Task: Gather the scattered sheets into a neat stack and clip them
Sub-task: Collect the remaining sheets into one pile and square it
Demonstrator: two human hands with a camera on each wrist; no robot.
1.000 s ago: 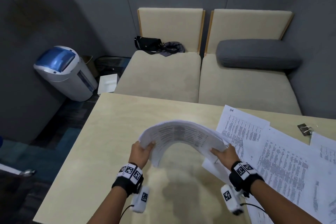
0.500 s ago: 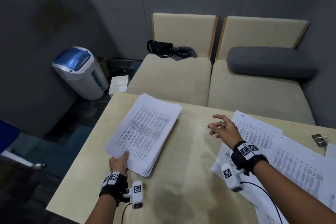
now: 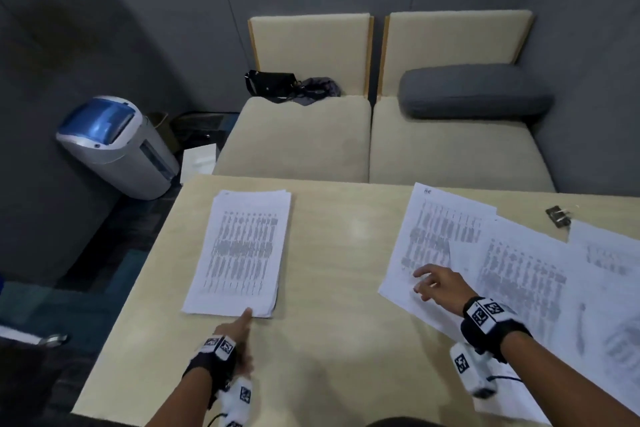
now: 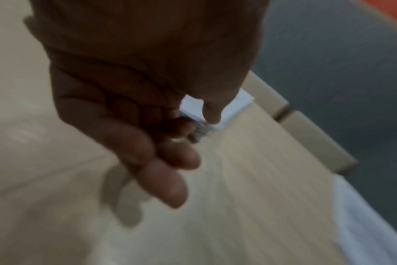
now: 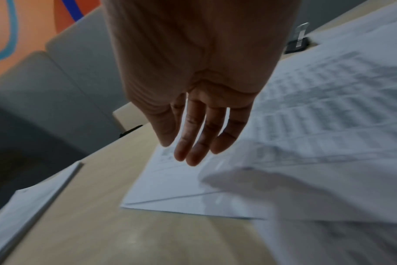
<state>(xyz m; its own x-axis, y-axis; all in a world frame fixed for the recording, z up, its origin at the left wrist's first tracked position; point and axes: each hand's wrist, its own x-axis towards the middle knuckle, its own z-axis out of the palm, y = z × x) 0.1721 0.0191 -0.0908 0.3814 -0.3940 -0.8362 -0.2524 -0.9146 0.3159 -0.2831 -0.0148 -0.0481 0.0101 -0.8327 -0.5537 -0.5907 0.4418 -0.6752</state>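
A gathered stack of printed sheets (image 3: 242, 253) lies flat on the left part of the table, also seen at the left in the right wrist view (image 5: 34, 206). My left hand (image 3: 242, 322) is at its near edge, one finger reaching to the paper; its other fingers (image 4: 170, 161) are loosely curled and hold nothing. More scattered sheets (image 3: 519, 270) overlap on the right. My right hand (image 3: 424, 279) hovers low over the nearest of them, fingers (image 5: 193, 143) straight and spread. A binder clip (image 3: 558, 215) lies beyond the scattered sheets (image 5: 306, 125), and is seen small in the right wrist view (image 5: 299, 39).
The wooden table (image 3: 339, 288) has bare surface between the stack and the loose sheets. Behind it are two beige seats (image 3: 294, 139) with a black bag (image 3: 273, 85) and a grey cushion (image 3: 474, 90). A white and blue bin (image 3: 114, 146) stands on the floor at left.
The stack, held bowed in both hands a second ago, now lies flat at left. My left hand has let go of it. My right hand moved down over the scattered sheets.
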